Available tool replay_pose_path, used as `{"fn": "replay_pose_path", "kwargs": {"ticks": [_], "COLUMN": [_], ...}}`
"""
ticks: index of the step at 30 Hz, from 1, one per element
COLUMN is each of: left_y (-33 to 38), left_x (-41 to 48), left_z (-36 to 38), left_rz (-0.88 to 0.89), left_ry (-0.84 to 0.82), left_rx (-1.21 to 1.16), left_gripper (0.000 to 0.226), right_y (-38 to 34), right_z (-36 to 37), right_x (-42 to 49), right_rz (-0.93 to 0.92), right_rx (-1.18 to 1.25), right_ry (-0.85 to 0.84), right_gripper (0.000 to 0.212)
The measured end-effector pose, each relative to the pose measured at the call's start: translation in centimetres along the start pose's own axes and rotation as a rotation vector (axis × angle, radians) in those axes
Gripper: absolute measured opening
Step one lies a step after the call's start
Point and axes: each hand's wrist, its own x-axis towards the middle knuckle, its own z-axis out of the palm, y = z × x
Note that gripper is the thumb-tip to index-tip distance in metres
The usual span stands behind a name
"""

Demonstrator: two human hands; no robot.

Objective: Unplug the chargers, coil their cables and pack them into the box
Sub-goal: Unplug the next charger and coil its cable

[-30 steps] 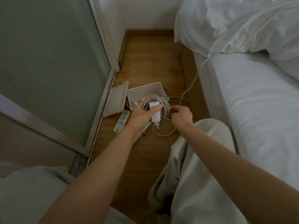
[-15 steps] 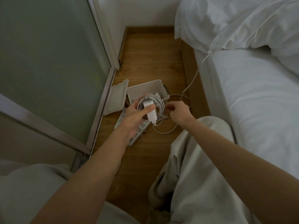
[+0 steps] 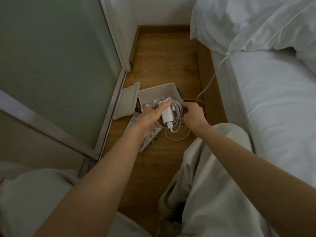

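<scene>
On my feed I've got both hands over the wooden floor (image 3: 164, 57), in the narrow strip between the glass door (image 3: 59, 57) and the bed (image 3: 273, 103). The left hand (image 3: 148, 118) grips the white charger (image 3: 166, 115), thumb pressed across its top end, plug end pointing down, and several loops of its white cable (image 3: 178, 107) are gathered in that same grip. The right hand (image 3: 194, 117) is just beside the coil, fingers curled in on a strand at its right edge.

Below the charger, 1 slack loop of cable lies on the floor. From the right hand another run climbs the side of the bed and goes under the pillow (image 3: 248, 23); where it ends I cannot tell.

The box (image 3: 160, 90) sits open on the floor just behind the hands, with a few white items inside that I can't make out. Its lid (image 3: 127, 103) leans against the door frame on the left. Under the left wrist, a white power strip (image 3: 148, 140) lies flat on the floor.
</scene>
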Motion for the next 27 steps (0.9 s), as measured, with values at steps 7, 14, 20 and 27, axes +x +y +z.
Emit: {"fn": "replay_pose_path", "kwargs": {"ticks": [7,14,20,27], "left_y": [-0.4,-1.1,-0.8,-2.3], "left_x": [-0.1,0.1,-0.3,-0.1], "left_z": [-0.5,0.0,-0.3,-0.5], "left_rz": [-0.095,-0.024,-0.023,-0.066], "left_ry": [-0.085,0.083,0.08,0.258], "left_rx": [0.01,0.185,0.232,0.009], "left_gripper": [0.046,0.059,0.069,0.038], "right_y": [0.5,-0.2,0.1,-2.0], "right_z": [2.0,2.2,2.2,2.3], "right_x": [-1.3,-2.7,-1.8,-2.4], "right_rz": [0.106,0.008,-0.118,-0.154], "right_rx": [0.322,0.344,-0.015,0.198], "right_ry": [0.11,0.073,0.061,0.15], "right_gripper": [0.025,0.03,0.011,0.013]}}
